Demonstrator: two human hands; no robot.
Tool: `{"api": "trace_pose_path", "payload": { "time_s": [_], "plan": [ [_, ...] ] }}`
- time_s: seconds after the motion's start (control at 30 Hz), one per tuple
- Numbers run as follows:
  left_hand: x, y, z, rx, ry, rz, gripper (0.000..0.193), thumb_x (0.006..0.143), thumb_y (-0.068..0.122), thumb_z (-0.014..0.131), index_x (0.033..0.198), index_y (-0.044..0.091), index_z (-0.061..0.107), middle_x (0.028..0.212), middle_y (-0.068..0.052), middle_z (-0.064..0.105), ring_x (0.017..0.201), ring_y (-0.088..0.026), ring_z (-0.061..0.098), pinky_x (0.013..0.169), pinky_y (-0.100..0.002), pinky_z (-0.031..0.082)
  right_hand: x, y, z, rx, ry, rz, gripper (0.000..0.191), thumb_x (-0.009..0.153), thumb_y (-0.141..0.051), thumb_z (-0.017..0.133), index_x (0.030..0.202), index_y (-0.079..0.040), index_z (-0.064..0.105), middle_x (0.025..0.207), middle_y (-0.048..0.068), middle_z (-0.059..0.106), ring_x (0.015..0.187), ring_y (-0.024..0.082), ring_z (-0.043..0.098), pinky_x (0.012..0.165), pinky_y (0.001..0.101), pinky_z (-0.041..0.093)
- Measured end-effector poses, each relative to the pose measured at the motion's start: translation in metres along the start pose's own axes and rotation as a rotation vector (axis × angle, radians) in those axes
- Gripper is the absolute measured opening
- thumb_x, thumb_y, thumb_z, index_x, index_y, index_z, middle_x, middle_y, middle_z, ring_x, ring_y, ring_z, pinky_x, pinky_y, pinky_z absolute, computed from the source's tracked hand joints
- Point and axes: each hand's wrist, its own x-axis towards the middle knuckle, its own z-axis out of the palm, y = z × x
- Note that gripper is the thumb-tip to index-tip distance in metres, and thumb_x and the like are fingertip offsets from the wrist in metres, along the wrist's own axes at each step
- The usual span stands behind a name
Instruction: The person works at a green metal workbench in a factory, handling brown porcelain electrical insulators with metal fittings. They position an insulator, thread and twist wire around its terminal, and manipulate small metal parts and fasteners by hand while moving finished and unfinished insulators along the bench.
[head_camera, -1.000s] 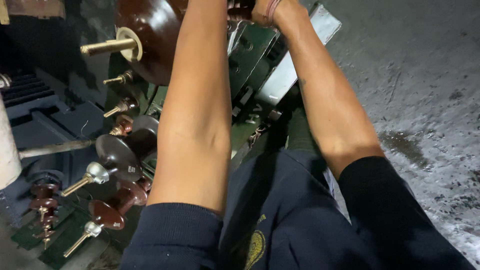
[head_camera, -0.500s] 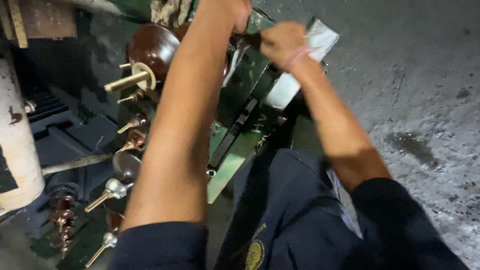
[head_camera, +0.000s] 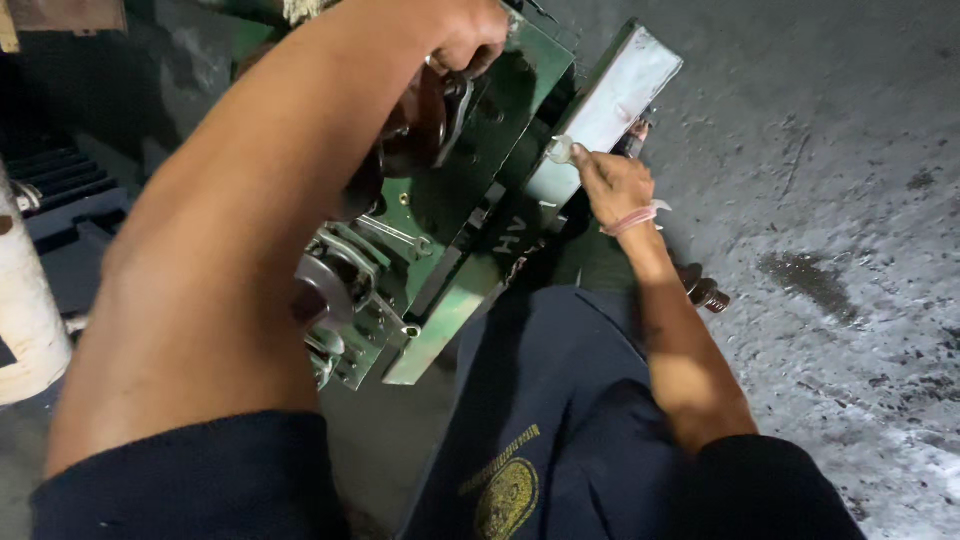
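Gripping metal wrench (head_camera: 455, 100) in closed left hand (head_camera: 470, 40) atop green equipment housing (head_camera: 470, 190), near brown insulator (head_camera: 415, 125); right hand (head_camera: 610, 185) pinches small pale nut-like part (head_camera: 560, 150) against grey plate edge (head_camera: 610, 95), likely steadying it; concrete floor (head_camera: 830, 150) alongside

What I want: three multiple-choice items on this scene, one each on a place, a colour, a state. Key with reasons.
1. Where does the loose bolt lie?
A. on a wooden shelf
B. on the concrete floor
C. in a bucket
2. What colour is the band on the right wrist?
A. pink
B. black
C. yellow
3. How is the left hand?
A. open flat
B. resting on the lap
C. closed around a metal tool
Key: 1 B, it lies on the floor beside the right forearm; 2 A, pink, behind the right hand pinching a small round piece; 3 C, its fingers curl round the tool.
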Motion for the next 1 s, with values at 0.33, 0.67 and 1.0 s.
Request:
{"api": "trace_pose_path", "payload": {
  "time_s": [0.33,0.67,1.0],
  "plan": [
    [-0.011,-0.004,-0.011,-0.033,-0.001,-0.017,0.038,0.071,-0.006,0.072,0.104,0.012,0.079,0.100,-0.014,0.076,0.090,-0.032,0.074,0.069,-0.048,0.058,0.017,0.007,-0.021,0.024,0.008,0.041,0.053,0.107,-0.049,0.057,0.078,-0.007,0.072,0.064,0.011,0.064,0.060,0.029,0.065,0.061,0.0426,0.049],
    [-0.033,0.013,-0.023,0.019,-0.021,-0.027,0.022,0.079,0.007,0.073,0.100,0.006,0.079,0.092,-0.018,0.074,0.089,-0.037,0.072,0.073,-0.057,0.052,0.018,0.038,-0.021,0.103,0.012,0.169,0.059,0.110,-0.052,0.053,0.076,-0.006,0.068,0.064,0.011,0.061,0.059,0.027,0.060,0.062,0.0416,0.047],
    [0.021,0.111,0.023,0.664,0.053,-0.558,0.017,0.086,0.014,0.073,0.091,-0.001,0.080,0.082,-0.022,0.075,0.088,-0.043,0.067,0.080,-0.064,0.044,0.019,0.022,-0.018,0.058,0.011,0.107,0.064,0.110,-0.056,0.050,0.077,-0.005,0.070,0.065,0.012,0.062,0.061,0.028,0.062,0.062,0.0424,0.047]
  ]
}}
